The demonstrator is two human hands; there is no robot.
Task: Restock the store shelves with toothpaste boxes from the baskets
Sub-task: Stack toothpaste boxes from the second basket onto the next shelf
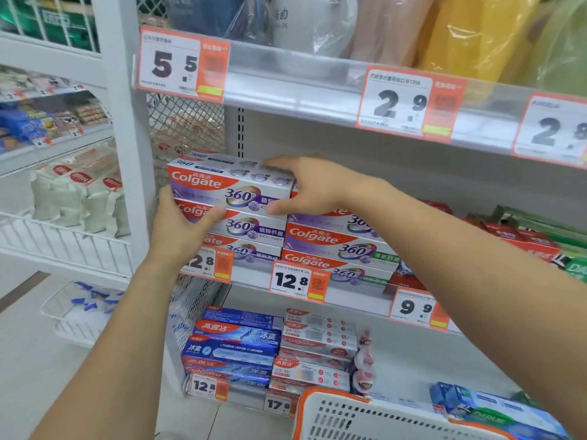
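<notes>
The person holds the top purple Colgate box [230, 185] at the left end of the middle shelf [254, 274]: left hand [181, 230] grips its left end, right hand [305, 185] pinches its right end (thumb below). It should be pushed back squarely, flush with the stack under it.

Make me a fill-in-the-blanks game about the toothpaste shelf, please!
1. Both hands, left and right, hold a purple box of ____ toothpaste.
2. The price tag under the green-striped boxes says ____.
3. The basket rim is ____.

Missing words: Colgate; 12.8; orange
</notes>
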